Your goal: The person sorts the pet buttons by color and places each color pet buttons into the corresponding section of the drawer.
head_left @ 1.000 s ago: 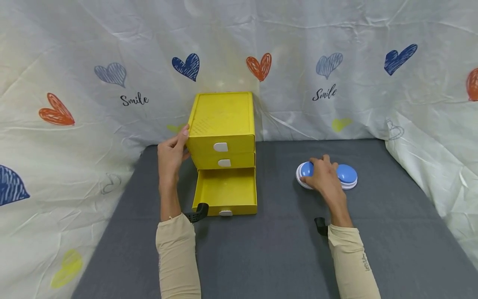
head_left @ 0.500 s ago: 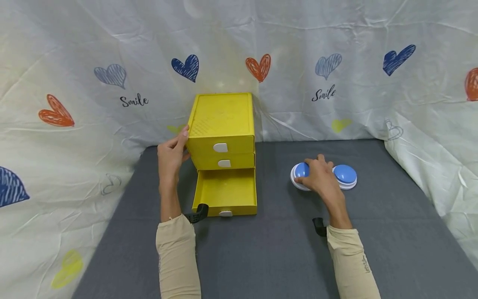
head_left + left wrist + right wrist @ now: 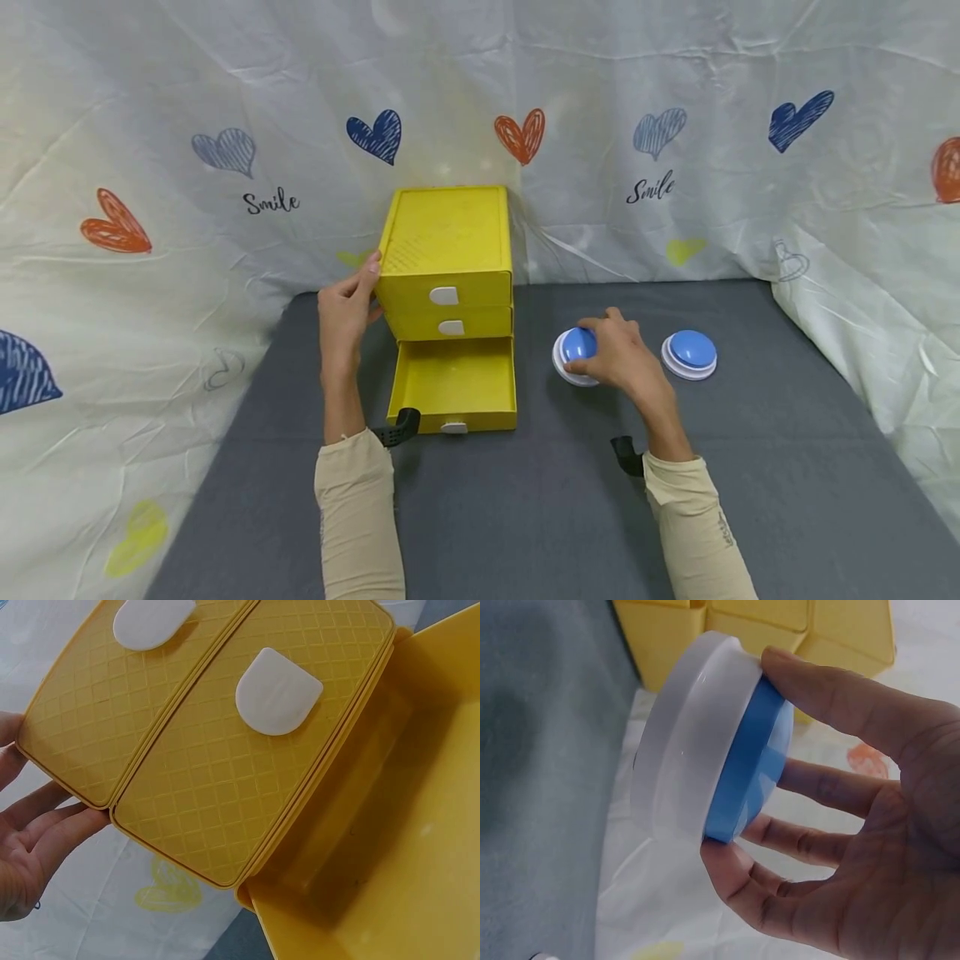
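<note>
My left hand point(image 3: 347, 321) touches the left side of a yellow drawer cabinet point(image 3: 444, 233), with its fingers extended along the edge. In the left wrist view, fingertips meet the side beside the upper two closed drawers. The bottom drawer point(image 3: 455, 379) is pulled out, and its visible inside is bare. With thumb and fingers around the rim, my right hand point(image 3: 624, 357) holds a round push button point(image 3: 705, 750) with a blue dome and white base. This button hangs above the table, tilted in the right wrist view. A second blue-and-white push button point(image 3: 692, 352) rests on the table to the right.
A dark grey cloth covers the table point(image 3: 525, 517). Behind and beside it hangs a white curtain point(image 3: 585, 75) printed with hearts and "Smile". Each wrist carries a black camera mount; the right mount point(image 3: 630, 456) juts inward over the table.
My right hand has moved left with the held push button, widening the gap to the second one. The left hand and the cabinet stay in place.
</note>
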`<state>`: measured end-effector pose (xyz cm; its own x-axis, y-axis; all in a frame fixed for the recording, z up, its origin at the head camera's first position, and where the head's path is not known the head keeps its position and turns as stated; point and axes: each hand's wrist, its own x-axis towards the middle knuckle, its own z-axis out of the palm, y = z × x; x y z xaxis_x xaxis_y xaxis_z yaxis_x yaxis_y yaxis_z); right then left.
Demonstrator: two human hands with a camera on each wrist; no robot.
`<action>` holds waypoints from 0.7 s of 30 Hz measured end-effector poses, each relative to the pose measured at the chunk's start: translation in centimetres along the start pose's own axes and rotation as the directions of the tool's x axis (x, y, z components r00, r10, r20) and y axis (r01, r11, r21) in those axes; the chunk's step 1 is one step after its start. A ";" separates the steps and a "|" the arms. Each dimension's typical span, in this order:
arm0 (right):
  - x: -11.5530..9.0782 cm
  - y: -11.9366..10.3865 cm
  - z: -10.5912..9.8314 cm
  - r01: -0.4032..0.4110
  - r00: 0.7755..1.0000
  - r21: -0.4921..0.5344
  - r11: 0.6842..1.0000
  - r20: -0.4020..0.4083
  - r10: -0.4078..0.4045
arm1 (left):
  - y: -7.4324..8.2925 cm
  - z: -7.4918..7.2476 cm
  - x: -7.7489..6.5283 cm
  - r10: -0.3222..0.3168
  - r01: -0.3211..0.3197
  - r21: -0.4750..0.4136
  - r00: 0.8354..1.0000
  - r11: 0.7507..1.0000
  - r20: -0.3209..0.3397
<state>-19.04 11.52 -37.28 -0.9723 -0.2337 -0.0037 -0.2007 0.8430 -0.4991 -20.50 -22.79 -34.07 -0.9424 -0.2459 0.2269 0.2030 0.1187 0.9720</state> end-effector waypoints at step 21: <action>0.9 -6.4 3.2 0.144 0.989 0.024 0.989 0.019 -0.145 | 0.0 0.1 0.0 -0.018 0.018 0.007 1.000 1.000 -0.017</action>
<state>-18.20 4.39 -36.89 -0.9306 -0.3623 0.0519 -0.3357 0.7887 -0.5151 -20.54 -22.71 -34.07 -0.9414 -0.2638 0.2103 0.1840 0.1209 0.9755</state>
